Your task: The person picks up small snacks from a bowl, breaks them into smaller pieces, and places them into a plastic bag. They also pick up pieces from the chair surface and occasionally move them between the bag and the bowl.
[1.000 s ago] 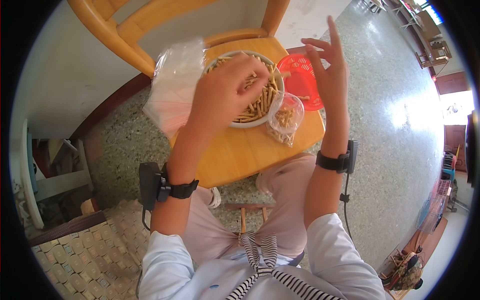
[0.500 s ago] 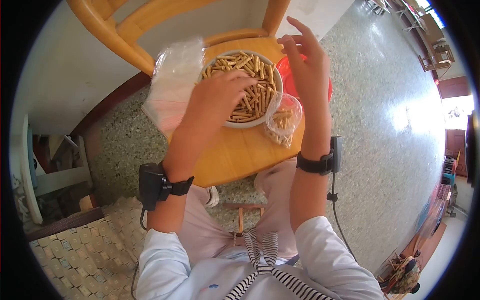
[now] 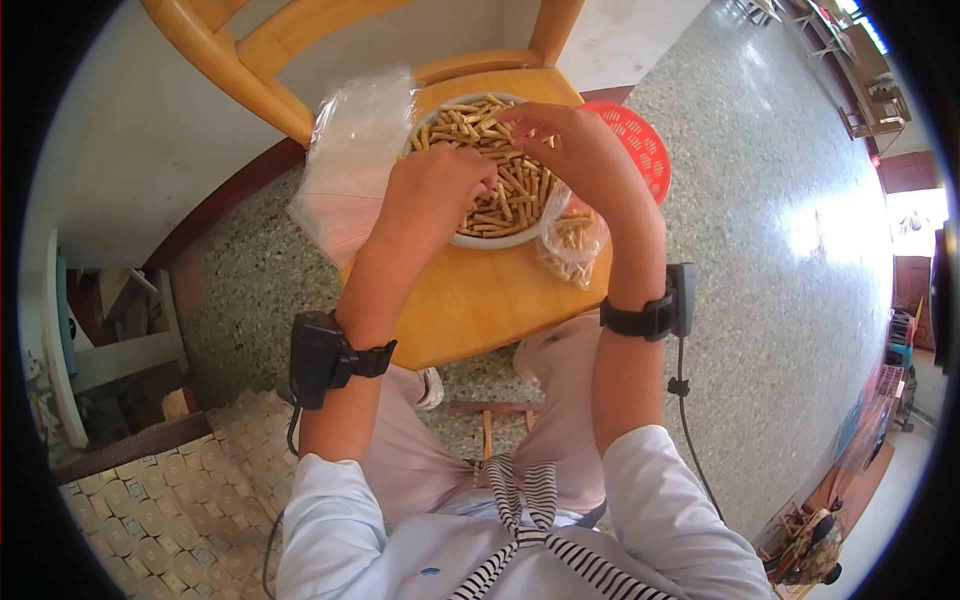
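A round white bowl [image 3: 478, 243] full of short tan-brown sticks [image 3: 518, 195] stands on the wooden chair seat [image 3: 450, 310]. My left hand [image 3: 432, 190] is over its left side, fingers curled down among the sticks; whatever they grip is hidden. Above the upper right of the bowl, my right hand [image 3: 570, 140] reaches in with its thumb and fingers apart, close to the sticks. A small clear plastic bag [image 3: 573, 245], partly filled with similar sticks, leans against the bowl's lower right, beside my right wrist.
Flat clear plastic bags [image 3: 350, 160] lie stacked at the seat's left edge. A red perforated plastic basket [image 3: 650, 150] is at the right, partly behind my right hand. The chair back [image 3: 275, 50] rises behind the bowl. Wrist straps with cables are on both my arms.
My right hand has come down and left from above the red basket to over the bowl. My left hand stays in the bowl, its fingers curled more tightly.
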`<action>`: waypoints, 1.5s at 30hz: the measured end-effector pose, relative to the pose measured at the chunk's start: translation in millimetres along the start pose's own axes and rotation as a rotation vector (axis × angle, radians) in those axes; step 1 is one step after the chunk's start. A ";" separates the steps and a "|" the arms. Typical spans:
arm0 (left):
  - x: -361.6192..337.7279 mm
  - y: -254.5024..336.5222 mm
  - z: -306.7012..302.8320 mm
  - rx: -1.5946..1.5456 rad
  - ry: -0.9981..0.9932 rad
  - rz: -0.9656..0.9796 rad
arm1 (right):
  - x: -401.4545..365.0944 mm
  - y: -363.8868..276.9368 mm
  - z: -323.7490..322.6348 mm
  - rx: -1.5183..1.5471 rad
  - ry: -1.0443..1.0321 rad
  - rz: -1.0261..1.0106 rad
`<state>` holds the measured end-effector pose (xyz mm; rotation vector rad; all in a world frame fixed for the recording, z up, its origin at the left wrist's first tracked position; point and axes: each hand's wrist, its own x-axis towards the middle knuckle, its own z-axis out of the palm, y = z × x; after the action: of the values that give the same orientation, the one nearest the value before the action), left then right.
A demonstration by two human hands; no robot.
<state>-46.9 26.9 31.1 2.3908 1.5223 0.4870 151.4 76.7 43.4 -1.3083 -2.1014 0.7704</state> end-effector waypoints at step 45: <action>13.0 15.4 -22.8 -0.420 0.427 -0.227 | 2.9 -36.4 -7.3 0.277 0.198 -0.225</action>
<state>-38.6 33.3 59.7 1.8432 1.6260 1.1878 133.4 67.4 74.6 -0.9418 -1.8677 0.7683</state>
